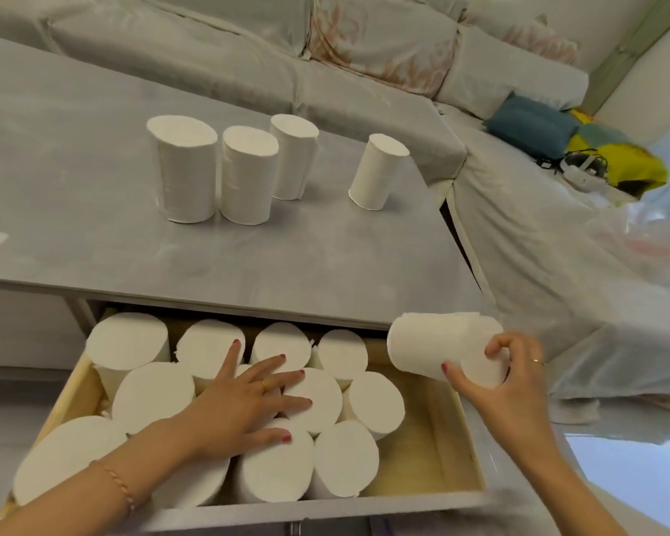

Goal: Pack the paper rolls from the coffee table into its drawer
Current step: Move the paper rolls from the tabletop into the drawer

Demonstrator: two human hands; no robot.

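Holding one paper roll [438, 348] sideways in our right hand [496, 384], above the drawer [438, 450] right end
Left hand [244, 400] lies flat, fingers spread, grasping nothing, on upright packed rolls [318, 400]; four rolls [244, 176] stand on coffee table [74, 148]

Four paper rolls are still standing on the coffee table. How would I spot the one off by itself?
Start at the grey coffee table above the open drawer. Three rolls stand close together near its middle; to their right, across a bare gap, stands the lone roll. It looks slimmer than they do and leans slightly.
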